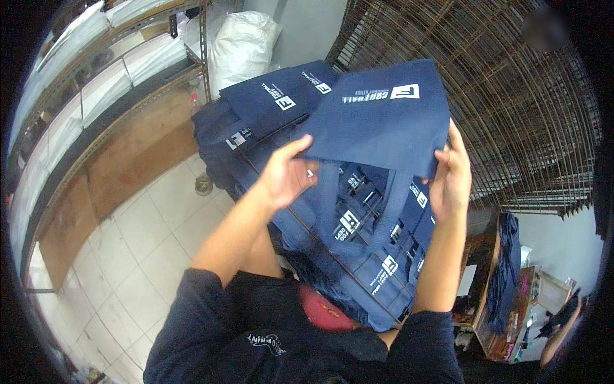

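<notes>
Navy cloth bag (384, 128) at upper centre of the frame; I see the right hand (451, 176) gripping its right corner, the left hand (286, 177) half-open by the other, its grip unclear.

Looks like a fabric-printing workshop, judging by navy tote bags (256, 96) with matching white prints, spread over a many-tiered wire drying rack (480, 128), and angle-iron shelving (204, 57) loaded with white sheets (157, 61) beyond the rack's left edge.
</notes>
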Tool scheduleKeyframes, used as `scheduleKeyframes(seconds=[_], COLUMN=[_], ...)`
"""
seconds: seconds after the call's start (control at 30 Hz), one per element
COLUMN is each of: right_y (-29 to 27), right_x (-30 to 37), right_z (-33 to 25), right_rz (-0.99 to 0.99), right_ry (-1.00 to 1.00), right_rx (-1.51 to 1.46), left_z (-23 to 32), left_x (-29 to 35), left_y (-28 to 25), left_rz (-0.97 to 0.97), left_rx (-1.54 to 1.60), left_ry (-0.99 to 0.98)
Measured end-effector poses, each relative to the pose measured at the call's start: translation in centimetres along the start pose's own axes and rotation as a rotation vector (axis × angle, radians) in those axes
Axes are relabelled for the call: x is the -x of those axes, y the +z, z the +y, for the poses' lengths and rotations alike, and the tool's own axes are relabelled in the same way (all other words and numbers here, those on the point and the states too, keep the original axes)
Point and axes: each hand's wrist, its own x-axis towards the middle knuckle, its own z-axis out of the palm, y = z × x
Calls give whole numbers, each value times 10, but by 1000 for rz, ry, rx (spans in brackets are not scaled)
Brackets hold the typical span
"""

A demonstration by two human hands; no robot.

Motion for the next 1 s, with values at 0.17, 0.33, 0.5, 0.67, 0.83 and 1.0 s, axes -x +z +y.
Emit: scheduleKeyframes(seconds=[0.17, 0.33, 0.5, 0.67, 0.83, 1.0], right_y=[-12, 24, 41, 40, 60, 64], right_x=[14, 22, 26, 24, 24, 24], right_z=[128, 254, 299, 308, 289, 297], right_rz=[324, 366, 311, 332, 372, 370], right_ry=[262, 434, 728, 744, 731, 726], right_rx=[93, -57, -31, -49, -96, -81], left_z=[61, 51, 28, 25, 29, 28], left_x=[-45, -93, -107, -105, -105, -104], left_y=[-40, -113, -195, -213, -212, -207], left_rz=[201, 483, 648, 693, 727, 789], left_rx=[-498, -1151, -1521, -1538, -1565, -1681], left_ry=[153, 185, 245, 227, 263, 346])
